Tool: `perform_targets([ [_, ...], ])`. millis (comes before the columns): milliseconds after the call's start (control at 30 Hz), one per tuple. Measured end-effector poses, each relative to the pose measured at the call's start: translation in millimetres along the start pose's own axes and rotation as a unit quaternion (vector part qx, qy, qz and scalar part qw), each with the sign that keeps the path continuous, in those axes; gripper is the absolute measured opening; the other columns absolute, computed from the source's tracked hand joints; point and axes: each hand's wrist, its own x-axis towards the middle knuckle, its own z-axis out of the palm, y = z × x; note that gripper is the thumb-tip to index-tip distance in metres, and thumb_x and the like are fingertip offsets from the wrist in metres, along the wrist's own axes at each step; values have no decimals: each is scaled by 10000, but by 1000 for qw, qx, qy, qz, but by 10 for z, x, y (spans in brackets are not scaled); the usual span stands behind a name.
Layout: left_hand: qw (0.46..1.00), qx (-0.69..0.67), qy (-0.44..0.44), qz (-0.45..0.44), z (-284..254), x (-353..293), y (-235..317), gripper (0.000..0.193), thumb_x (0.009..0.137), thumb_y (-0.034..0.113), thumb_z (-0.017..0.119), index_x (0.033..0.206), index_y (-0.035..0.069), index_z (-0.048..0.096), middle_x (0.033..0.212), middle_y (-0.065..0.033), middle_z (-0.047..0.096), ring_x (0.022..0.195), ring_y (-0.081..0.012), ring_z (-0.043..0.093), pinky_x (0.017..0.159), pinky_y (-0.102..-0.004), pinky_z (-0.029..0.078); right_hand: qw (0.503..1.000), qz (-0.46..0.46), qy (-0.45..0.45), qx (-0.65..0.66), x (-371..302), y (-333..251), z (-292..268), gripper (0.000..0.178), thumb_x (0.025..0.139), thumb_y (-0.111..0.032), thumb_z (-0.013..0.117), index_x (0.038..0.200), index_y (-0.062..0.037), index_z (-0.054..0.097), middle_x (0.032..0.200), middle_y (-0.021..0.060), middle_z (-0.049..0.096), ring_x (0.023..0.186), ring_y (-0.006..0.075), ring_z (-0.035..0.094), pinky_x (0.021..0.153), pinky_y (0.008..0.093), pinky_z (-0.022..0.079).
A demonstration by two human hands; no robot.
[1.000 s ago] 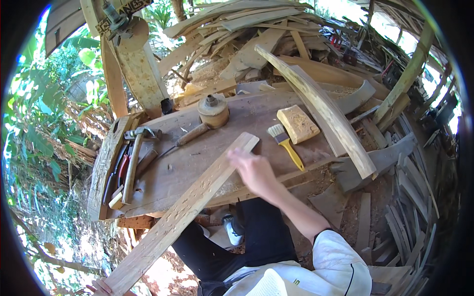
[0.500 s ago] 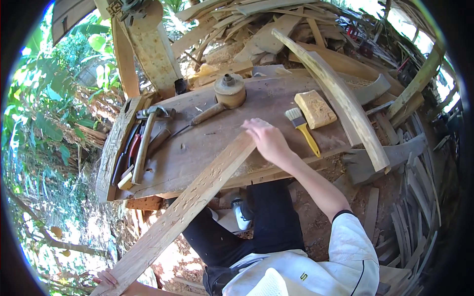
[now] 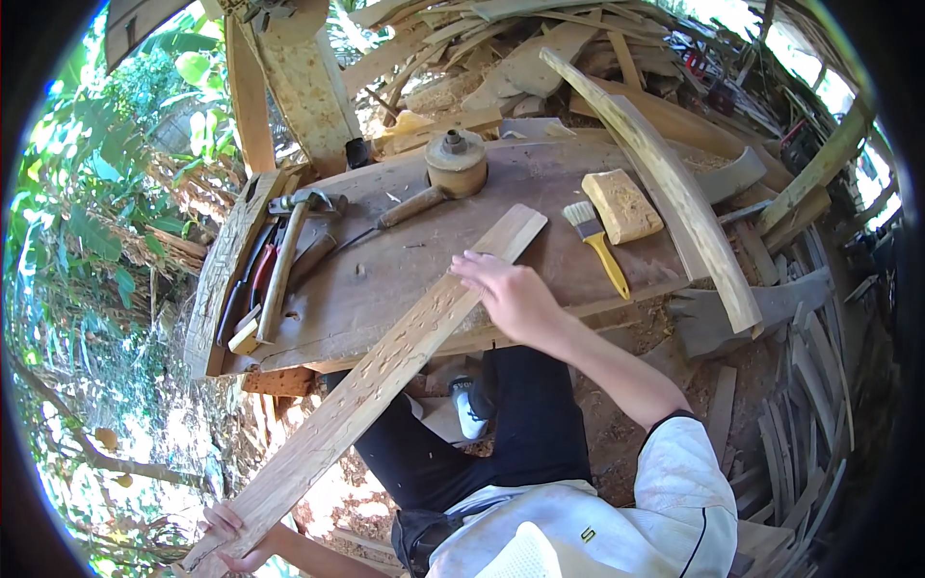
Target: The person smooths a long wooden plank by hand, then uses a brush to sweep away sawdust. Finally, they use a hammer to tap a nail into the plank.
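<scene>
Workbench (image 3: 385, 275): the layout of tools on it reads the same as half a second ago

Plank (image 3: 371, 380): runs slantwise, upper end over your bench top, crossing the near edge, lower end out past it at lower left. Upper end now sits further in over the bench; whether it touches the wood below, can't tell

Curved timber (image 3: 665, 193): lying at the bench's right side, well apart from the plank

Your right hand (image 3: 506, 289): was covering the plank's upper tip, now back from it, leaving the tip bare. Fingers stretched across the top face; thumb hidden, so can't say if it grips

Your left hand (image 3: 258, 553): wrapped around the lower end, more of it showing than before. Judgement: this hand controls the plank, freeing your right to shift along it

Hammer (image 3: 279, 279): left side, out of the plank's way

Brush (image 3: 599, 249): beside a pale block, bristles away from you

Small flecks on the plank: chips or pits, can't tell
</scene>
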Motion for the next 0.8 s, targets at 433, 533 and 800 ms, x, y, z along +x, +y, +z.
perform_targets([
  [433,997,69,8,-43,245,-910,-785,433,931,398,509,1238,95,474,1017,-163,572,1034,-339,635,1046,-487,458,996,77,32,-9,122,57,-123,274,998,-99,668,1256,-26,725,1291,206,708,1258,351,663,1060,440,559],
  [533,980,178,-3,-85,447,-1060,-923,473,965,421,485,1303,92,458,1173,-212,624,1145,-365,636,1143,-532,415,998,-34,48,-37,43,-157,115,260,1015,-151,638,1221,-24,733,1247,227,722,1212,346,688,1007,432,579],
  [800,885,225,2,-408,-348,-1288,-872,757,1076,580,362,1518,-31,422,1368,-236,634,1018,-377,737,789,-469,615,996,60,-22,56,172,228,85,270,1047,-163,622,1237,4,718,1279,229,701,1247,380,653,1030,439,552],
])
